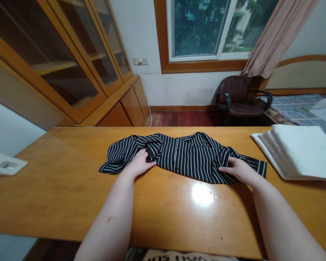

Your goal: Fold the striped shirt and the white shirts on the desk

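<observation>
A black shirt with white stripes point(187, 157) lies crumpled across the wooden table, one sleeve stretched out toward each side. My left hand point(139, 163) is closed on its cloth left of the middle, the fingertips partly hidden in a fold. Toward the other end, my right hand point(239, 169) grips the fabric near the right sleeve, with its thumb toward the left and its other fingers tucked behind the cloth.
The glossy wooden table point(163, 214) spans the view. A stack of white folded sheets or packets point(304, 152) lies at its right, and a white plastic object point(8, 163) juts in at left. Beyond are a glass-door cabinet point(108, 87) and an armchair point(235, 94).
</observation>
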Motion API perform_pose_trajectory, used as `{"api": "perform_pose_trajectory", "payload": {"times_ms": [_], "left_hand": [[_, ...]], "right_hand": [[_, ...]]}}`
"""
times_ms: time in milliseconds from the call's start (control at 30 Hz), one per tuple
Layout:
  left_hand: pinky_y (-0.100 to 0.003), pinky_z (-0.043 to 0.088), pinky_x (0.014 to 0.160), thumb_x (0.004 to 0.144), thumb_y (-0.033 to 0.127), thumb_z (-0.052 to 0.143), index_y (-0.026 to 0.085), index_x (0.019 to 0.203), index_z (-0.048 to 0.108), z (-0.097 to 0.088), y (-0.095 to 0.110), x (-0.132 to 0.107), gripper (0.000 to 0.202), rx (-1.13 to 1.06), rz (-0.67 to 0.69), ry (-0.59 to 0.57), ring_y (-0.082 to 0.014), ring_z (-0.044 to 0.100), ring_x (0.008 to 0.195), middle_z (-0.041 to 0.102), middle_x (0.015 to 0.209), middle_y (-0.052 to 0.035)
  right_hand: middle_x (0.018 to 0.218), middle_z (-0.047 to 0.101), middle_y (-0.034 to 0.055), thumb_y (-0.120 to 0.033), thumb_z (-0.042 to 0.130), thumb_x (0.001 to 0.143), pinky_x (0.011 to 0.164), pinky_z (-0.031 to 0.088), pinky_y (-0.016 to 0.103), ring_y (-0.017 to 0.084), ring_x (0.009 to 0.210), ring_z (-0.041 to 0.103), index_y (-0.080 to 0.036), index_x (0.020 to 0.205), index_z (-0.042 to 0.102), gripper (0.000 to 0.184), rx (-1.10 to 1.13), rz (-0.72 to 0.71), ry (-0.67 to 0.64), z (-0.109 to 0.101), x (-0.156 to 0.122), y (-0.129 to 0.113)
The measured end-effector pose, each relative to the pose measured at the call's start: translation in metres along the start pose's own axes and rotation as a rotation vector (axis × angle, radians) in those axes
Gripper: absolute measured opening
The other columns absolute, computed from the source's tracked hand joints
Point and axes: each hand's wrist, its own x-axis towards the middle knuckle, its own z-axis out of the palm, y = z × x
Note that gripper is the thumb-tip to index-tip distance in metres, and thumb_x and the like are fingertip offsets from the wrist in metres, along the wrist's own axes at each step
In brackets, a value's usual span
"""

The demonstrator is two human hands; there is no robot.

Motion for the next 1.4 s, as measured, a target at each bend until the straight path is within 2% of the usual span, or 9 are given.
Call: {"api": "perform_pose_trajectory", "payload": {"times_ms": [233,400,567,767,900,1033,1133,1267,1400], "left_hand": [[-0.037,0.04,0.1,0.067,0.022,0.068,0.022,0.082,0.073,-0.012,0.001,0.004,0.016,-0.042,-0.108,0.258,-0.0289,0.062,0.102,0.073,0.092,-0.0045],[-0.037,0.048,0.091,0.071,0.029,0.069,0.014,0.094,0.07,-0.014,0.016,0.002,0.027,-0.559,-0.209,0.479,-0.0248,0.066,0.095,0.073,0.087,-0.0072],[-0.039,0.056,0.079,0.081,0.038,0.059,0.012,0.093,0.067,-0.028,0.046,-0.013,0.031,-0.907,-0.531,0.287,-0.0257,0.069,0.085,0.072,0.083,-0.011],[-0.036,0.055,0.077,0.068,0.039,0.072,0.015,0.091,0.067,-0.047,0.043,-0.027,0.034,-0.168,-0.551,0.11,-0.0267,0.068,0.089,0.073,0.091,-0.0105],[-0.038,0.051,0.077,0.064,0.038,0.069,0.016,0.076,0.066,-0.057,0.021,-0.021,0.025,0.6,-0.645,-0.061,-0.0322,0.067,0.089,0.072,0.088,-0.0138],[-0.043,0.05,0.079,0.077,0.04,0.057,0.013,0.107,0.061,-0.051,0.025,-0.017,0.041,0.794,-0.585,0.208,-0.0332,0.064,0.095,0.067,0.104,-0.0179],[-0.049,0.042,0.095,0.085,0.041,0.051,0.014,0.128,0.049,-0.03,0.044,-0.02,0.051,0.863,-0.225,0.408,-0.0342,0.051,0.118,0.054,0.129,-0.0188],[-0.052,0.02,0.112,0.074,0.048,0.068,0.029,0.131,0.048,0.01,0.055,-0.026,0.064,0.779,0.325,-0.178,-0.0307,0.027,0.137,0.036,0.148,-0.0057],[-0.046,0.03,0.106,0.07,0.039,0.075,0.028,0.101,0.068,0.042,0.051,-0.028,0.033,0.683,0.416,-0.527,-0.0267,0.043,0.124,0.055,0.127,-0.0021]], "right_hand": [[0.08,0.07,0.0013,-0.05,0.062,0.074,0.081,0.05,0.035,0.024,0.086,0.064,-0.023,0.081,0.065,0.028,0.093,-0.099,0.249,-0.005,0.001,0.0],[0.09,0.071,0.0027,-0.049,0.061,0.075,0.079,0.053,0.037,0.025,0.092,0.066,-0.026,0.096,0.064,0.031,0.49,-0.109,0.419,-0.008,0.004,0.001],[0.092,0.072,0.0035,-0.043,0.063,0.072,0.073,0.056,0.034,0.023,0.088,0.068,-0.025,0.094,0.062,0.028,0.665,-0.087,0.438,-0.014,0.003,-0.004],[0.088,0.072,0.0078,-0.048,0.069,0.069,0.075,0.055,0.039,0.028,0.085,0.068,-0.022,0.088,0.065,0.033,0.295,0.132,0.13,-0.019,-0.005,-0.001],[0.084,0.071,0.0142,-0.058,0.069,0.063,0.076,0.052,0.043,0.033,0.087,0.066,-0.018,0.081,0.069,0.044,-0.29,0.105,0.248,-0.015,-0.003,0.001],[0.083,0.069,0.0188,-0.065,0.052,0.075,0.072,0.05,0.048,0.036,0.083,0.065,-0.015,0.087,0.067,0.054,-0.652,0.116,0.539,-0.013,-0.002,-0.005],[0.102,0.067,0.0184,-0.06,0.047,0.082,0.084,0.048,0.047,0.033,0.098,0.062,-0.014,0.104,0.063,0.053,-0.71,-0.176,0.646,-0.007,-0.003,-0.009],[0.135,0.052,0.0139,-0.054,0.056,0.08,0.104,0.033,0.051,0.031,0.126,0.045,-0.02,0.128,0.053,0.059,-0.793,-0.611,0.316,0.016,0.0,-0.004],[0.118,0.064,0.0092,-0.043,0.06,0.081,0.096,0.04,0.05,0.028,0.109,0.058,-0.025,0.118,0.062,0.042,-0.857,-0.633,0.093,0.035,0.006,0.001]]}}
